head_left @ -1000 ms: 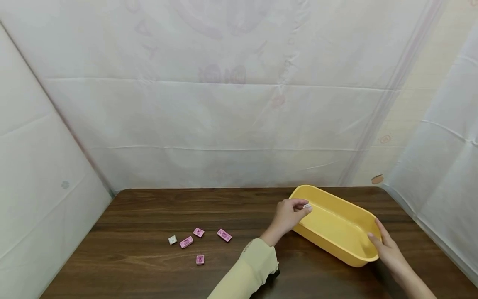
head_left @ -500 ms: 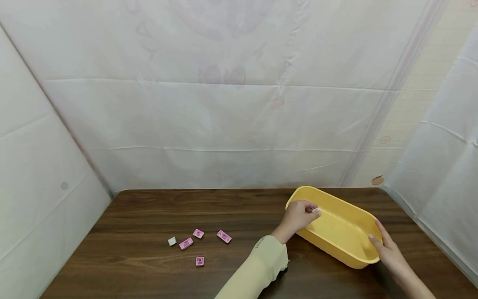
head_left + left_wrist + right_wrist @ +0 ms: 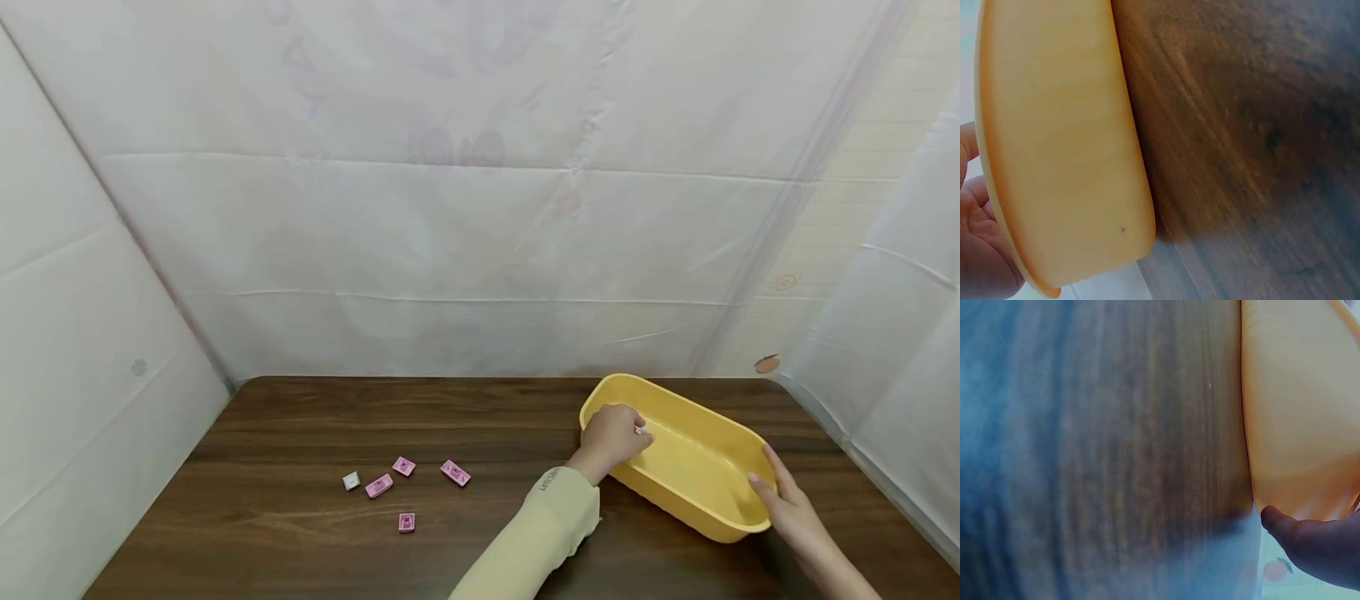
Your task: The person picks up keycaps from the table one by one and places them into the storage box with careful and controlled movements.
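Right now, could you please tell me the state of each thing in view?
Left hand: pinching the held piece over or inside the tray, can't tell which.
Held piece: white, partly hidden by the left hand.
Tray: opening upward, gripped at one end.
Right hand: gripping the tray.
White block: lying on the table.
Pink blocks: four, lying apart on the table.

I cannot tell the kind of room: pale printed sheets screen the upper frame, left and right, around a wood-grain table below.
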Demonstrator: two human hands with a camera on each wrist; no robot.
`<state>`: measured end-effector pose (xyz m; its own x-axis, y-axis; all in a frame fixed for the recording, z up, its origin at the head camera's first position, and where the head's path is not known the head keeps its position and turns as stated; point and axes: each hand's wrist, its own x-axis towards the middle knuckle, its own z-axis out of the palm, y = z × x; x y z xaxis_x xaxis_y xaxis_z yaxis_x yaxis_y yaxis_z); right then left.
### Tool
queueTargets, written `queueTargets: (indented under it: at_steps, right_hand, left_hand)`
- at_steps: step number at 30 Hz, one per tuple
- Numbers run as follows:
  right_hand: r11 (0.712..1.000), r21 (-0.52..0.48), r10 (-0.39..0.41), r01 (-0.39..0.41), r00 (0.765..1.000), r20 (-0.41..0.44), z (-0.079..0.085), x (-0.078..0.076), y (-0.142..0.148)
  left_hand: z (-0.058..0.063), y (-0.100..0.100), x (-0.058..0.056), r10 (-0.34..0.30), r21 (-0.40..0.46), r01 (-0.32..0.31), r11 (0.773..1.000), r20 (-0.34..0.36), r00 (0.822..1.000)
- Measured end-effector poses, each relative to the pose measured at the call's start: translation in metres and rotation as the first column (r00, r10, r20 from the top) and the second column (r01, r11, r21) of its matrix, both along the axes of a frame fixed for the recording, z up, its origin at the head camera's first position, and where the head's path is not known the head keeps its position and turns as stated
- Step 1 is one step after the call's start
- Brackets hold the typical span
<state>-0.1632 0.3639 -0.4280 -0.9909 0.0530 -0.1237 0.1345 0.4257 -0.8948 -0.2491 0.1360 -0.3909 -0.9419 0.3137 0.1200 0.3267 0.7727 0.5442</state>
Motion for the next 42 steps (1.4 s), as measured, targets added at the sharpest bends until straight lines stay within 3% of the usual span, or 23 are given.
queueTargets:
  at_steps: [22,33,42]
  right_hand:
    - [1.000,-0.003,0.004,-0.004,1.000,0.011,0.003,0.000,-0.001]
    - [1.000,-0.015,0.008,-0.008,1.000,-0.015,0.003,0.003,-0.002]
    - [0.999,-0.014,0.028,-0.029,0.998,-0.048,0.002,0.001,-0.008]
  left_hand:
    - [-0.001,0.001,-0.004,-0.015,-0.109,0.010,0.994,-0.042,0.999]
    - [-0.002,-0.010,-0.005,-0.069,-0.066,0.060,0.996,-0.142,0.988]
    - [-0.006,-0.023,-0.008,-0.051,0.100,0.068,0.993,-0.160,0.986]
